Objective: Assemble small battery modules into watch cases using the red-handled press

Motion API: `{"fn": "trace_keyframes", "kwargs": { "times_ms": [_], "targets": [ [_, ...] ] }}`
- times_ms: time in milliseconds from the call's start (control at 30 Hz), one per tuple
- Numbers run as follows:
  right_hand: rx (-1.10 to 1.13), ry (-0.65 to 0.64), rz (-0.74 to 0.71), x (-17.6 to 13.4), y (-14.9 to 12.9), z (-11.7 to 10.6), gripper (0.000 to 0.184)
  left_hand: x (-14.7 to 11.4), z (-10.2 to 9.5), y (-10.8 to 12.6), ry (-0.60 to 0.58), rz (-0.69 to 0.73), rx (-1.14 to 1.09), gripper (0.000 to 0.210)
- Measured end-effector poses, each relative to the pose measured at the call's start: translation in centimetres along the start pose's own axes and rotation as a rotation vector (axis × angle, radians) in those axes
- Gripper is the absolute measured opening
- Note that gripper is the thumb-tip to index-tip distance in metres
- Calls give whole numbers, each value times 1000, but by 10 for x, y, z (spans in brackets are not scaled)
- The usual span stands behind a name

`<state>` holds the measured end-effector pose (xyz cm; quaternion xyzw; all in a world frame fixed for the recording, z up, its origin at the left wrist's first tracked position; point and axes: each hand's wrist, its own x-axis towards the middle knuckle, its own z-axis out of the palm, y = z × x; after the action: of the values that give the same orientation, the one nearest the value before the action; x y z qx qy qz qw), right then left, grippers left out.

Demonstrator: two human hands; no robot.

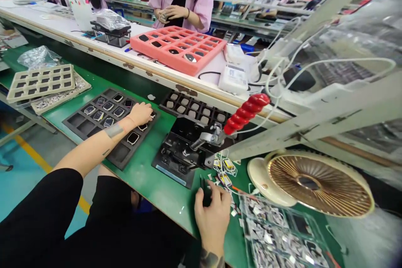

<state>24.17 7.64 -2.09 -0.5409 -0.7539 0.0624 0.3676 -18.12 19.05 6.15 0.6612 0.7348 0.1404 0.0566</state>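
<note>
My left hand [142, 114] reaches over a black foam tray [121, 155], its fingers closed at the far right edge on a watch case [153, 115] that they partly cover. Several watch cases with dark screens, such as this one [133, 138], lie in the tray's pockets. My right hand [214, 207] rests low over the green bench, thumb and fingers curled around dark tweezers [202, 183] whose tips point away from me. Just beyond it stands a black clamp press [185, 150] with a red ribbed handle [246, 113].
Right of my right hand are a clear parts box [273, 234], loose small parts [224, 167] and a fan [309, 182]. Behind the press lies a second black tray [191, 109]. A pink foam tray [179, 50] sits on the raised shelf, with a co-worker [182, 0] behind it.
</note>
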Motion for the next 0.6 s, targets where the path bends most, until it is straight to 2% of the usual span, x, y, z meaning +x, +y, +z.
{"fn": "trace_keyframes", "kwargs": {
  "times_ms": [133, 233, 300, 367, 400, 433, 467, 500, 567, 600],
  "targets": [
    [-245, -134, 44, -7, 0, -5, 49, 11, -8, 7, 20, -35, -135, 18],
    [-205, -237, 29, -9, 8, -11, 50, -8, -21, 8, 102, -110, -292, 22],
    [-26, -289, 50, -10, 15, -17, 45, -38, -29, 16, 133, -147, -404, 30],
    [205, -290, 127, -12, 17, -27, 40, -80, -29, 32, 130, -152, -589, 39],
    [326, -265, 179, -14, 16, -32, 42, -102, -26, 44, 113, -144, -713, 42],
    [442, -235, 230, -16, 12, -37, 48, -125, -21, 57, 118, -166, -1008, 44],
    [548, -204, 269, -18, 5, -42, 57, -146, -14, 70, 89, -202, -1247, 44],
    [637, -184, 294, -18, -4, -44, 67, -164, -4, 83, 23, -238, -1390, 44],
    [771, -166, 322, -16, -25, -43, 78, -188, 18, 105, -137, -291, -1553, 42],
    [818, -152, 338, -14, -35, -38, 72, -195, 31, 115, -218, -304, -1579, 41]
  ]
}}
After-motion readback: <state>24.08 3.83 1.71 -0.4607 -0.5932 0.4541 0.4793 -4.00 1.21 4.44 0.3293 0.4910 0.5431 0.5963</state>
